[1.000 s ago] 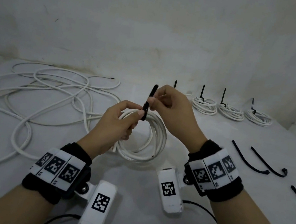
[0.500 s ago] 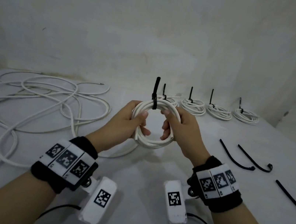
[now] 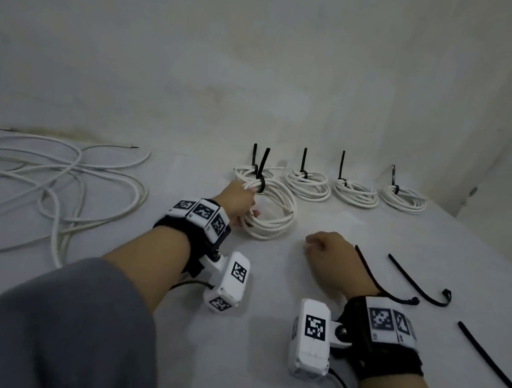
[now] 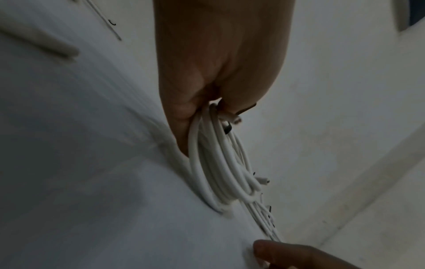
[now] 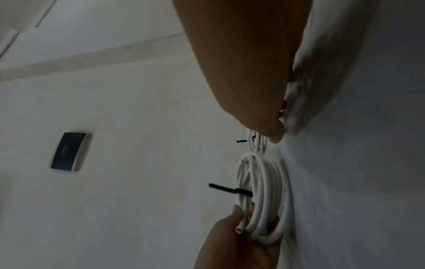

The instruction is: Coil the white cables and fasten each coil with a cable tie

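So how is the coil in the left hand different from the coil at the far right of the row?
The held coil is gripped by the left hand near the table's middle; the far-right coil lies untouched by the wall. The held coil looks bigger and looser. Both are white, each cinched with a black tie.

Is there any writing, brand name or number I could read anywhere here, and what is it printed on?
No word, brand or number can be read here.
Left wristband: black-and-white square code patterns; one tiny mark at the edge, too small to read.
Right wristband: the same patterns, no letters.
Wrist camera housings: one square pattern each, no text.
Dark wall plate: a faint line of print, too blurred to read.
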The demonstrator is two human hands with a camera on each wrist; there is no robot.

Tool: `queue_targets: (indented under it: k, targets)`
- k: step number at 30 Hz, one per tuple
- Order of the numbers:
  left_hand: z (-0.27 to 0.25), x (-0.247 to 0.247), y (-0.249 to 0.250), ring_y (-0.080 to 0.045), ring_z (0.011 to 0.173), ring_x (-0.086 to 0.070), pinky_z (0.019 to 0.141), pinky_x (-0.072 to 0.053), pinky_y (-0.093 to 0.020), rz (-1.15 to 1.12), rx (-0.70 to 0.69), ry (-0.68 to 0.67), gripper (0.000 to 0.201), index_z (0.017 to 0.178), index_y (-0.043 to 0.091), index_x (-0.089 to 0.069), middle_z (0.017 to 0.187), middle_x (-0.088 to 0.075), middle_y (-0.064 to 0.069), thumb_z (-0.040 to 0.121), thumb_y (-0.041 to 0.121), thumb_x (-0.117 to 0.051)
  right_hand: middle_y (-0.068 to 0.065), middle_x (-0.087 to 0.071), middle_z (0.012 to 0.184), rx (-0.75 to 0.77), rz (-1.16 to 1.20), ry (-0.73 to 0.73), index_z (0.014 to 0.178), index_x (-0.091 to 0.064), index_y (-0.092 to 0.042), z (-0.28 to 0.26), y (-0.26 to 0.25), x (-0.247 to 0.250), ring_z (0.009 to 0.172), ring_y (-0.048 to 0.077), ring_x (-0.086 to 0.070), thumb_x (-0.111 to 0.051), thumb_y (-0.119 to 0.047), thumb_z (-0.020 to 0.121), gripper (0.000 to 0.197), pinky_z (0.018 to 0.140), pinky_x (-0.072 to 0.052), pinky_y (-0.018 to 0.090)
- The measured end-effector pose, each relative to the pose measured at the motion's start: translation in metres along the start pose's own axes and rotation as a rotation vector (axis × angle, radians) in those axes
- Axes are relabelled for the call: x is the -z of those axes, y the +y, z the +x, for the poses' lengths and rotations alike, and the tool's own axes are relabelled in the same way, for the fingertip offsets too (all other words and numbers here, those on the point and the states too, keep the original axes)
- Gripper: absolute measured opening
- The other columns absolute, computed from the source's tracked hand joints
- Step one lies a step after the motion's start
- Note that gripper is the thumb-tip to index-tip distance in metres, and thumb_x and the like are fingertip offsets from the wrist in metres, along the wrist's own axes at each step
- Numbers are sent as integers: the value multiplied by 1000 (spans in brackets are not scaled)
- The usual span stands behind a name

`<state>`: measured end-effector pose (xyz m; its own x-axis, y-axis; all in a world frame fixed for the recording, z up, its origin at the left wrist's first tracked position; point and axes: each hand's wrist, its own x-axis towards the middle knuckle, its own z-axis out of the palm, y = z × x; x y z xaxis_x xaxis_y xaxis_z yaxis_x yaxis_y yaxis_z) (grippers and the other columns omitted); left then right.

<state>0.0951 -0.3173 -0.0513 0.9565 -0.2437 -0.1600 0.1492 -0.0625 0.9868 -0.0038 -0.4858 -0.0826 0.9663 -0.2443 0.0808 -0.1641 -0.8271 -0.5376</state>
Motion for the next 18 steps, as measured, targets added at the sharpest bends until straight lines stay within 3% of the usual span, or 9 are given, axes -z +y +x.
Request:
queue_targets:
  k: [2,4,5,7,8,10,14,15,18]
  targets:
    - [11,-5,-4,-13,39,-52,48,-44,-27,-13,52,28,27,81,6,-47,69,-43,-10,103,8,-32,9,-52,134,-2,7,-10,125,-59,-12,4,1,-3,122,23,-50,-48,-25,97,33,92,-33,22]
    - [19,-9,-5,-15,40,-55,51,-43,-30,34,60,43,19,99,1,-48,73,-49,-14,102,10,-31,10,-52,133,2,13,-12,124,-60,-12,6,1,-5,120,23,-50,-50,-27,96,33,91,-32,22]
    - [23,-11,-6,-18,50,-60,54,-47,-31,124,39,53,20,113,1,-45,85,-54,-17,102,13,-32,10,-52,133,1,15,-14,124,-60,-12,7,1,-6,120,23,-50,-51,-27,96,33,90,-32,21]
    - [31,-10,-7,-32,96,-62,82,-51,-34,394,-7,98,36,132,4,-36,122,-52,-21,102,23,-34,9,-52,132,-1,22,-21,123,-60,-13,8,2,-6,120,22,-50,-52,-28,96,33,88,-31,20]
    - [34,-9,-6,-37,115,-52,96,-44,-38,519,-24,131,41,135,5,-36,134,-45,-22,101,28,-35,9,-52,132,0,27,-23,123,-61,-13,8,2,-7,119,22,-51,-52,-28,95,32,87,-31,20]
    - [35,-9,-3,-39,132,-35,108,-32,-41,666,-22,121,53,141,7,-33,146,-31,-25,100,40,-36,9,-52,130,2,39,-16,121,-62,-13,9,3,-7,118,23,-51,-53,-28,95,31,87,-32,20]
    - [37,-16,-3,-39,141,-20,114,-24,-47,1024,-15,-39,108,150,16,-15,156,-14,-20,71,80,-51,9,-53,128,3,58,1,117,-65,-15,11,4,-10,116,23,-52,-54,-29,93,29,87,-34,22]
    - [36,-16,-4,-38,141,-21,114,-25,-46,1136,-34,-67,116,149,16,-15,156,-16,-19,64,83,-55,9,-53,128,1,59,4,116,-65,-15,11,4,-11,116,23,-52,-55,-29,93,29,88,-35,22]
    - [34,-18,-7,-40,139,-22,111,-27,-44,1276,-64,-46,113,148,6,-13,153,-17,-22,70,71,-64,9,-52,128,-6,58,1,116,-65,-16,11,5,-11,118,24,-50,-55,-31,93,29,92,-36,25]
